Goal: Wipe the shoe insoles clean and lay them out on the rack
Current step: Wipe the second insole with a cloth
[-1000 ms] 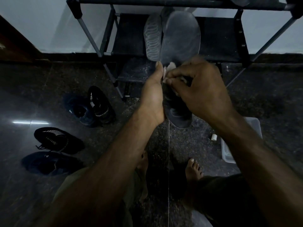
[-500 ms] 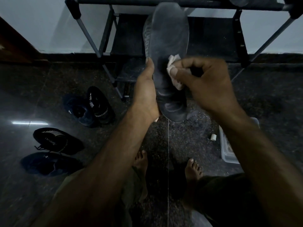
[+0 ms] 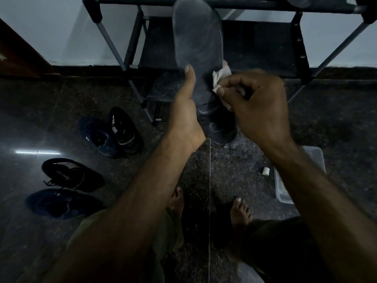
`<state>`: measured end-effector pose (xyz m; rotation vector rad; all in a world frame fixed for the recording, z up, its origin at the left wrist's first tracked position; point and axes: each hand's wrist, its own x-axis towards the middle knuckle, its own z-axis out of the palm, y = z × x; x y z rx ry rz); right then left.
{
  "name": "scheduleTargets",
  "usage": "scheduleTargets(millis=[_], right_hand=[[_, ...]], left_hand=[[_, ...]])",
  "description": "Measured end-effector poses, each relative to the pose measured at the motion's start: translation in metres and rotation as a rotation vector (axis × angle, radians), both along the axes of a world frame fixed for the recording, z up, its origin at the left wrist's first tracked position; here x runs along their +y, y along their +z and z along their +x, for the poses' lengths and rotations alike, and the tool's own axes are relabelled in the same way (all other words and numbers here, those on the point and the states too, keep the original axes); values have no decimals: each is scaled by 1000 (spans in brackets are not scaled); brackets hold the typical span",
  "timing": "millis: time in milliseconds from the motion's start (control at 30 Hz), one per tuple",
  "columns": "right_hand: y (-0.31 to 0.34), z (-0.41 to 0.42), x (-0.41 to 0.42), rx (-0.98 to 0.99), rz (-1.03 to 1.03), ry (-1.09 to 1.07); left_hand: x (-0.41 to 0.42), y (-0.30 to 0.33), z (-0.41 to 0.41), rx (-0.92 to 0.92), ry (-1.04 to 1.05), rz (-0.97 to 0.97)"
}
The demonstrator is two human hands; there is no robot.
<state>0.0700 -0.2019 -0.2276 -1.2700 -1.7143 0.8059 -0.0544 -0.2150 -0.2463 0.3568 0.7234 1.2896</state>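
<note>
White tissue (image 3: 221, 75) pinched in my right hand (image 3: 259, 107), I'm bracing the insole (image 3: 199, 48) in my left hand (image 3: 184, 111), aiming for long firm strokes heel-to-toe.

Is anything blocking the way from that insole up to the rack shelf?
Nothing visible does. The left hand holds the insole upright right before the rack, and the dark shelf behind it looks bare. The right hand presses a white wipe against its right edge.

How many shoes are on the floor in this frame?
4: a pair near the rack's leg, and two more nearer the person. Others may be hidden.
</note>
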Motion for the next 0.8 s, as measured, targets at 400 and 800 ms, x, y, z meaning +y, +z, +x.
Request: scheduleTargets(millis=[400, 800], right_hand=[[1, -17, -15, -236, 146, 46], [6, -16, -13, -275, 142, 90]], left_hand=[[-6, 5, 12, 90, 114, -102], [-6, 1, 12, 64, 113, -72]])
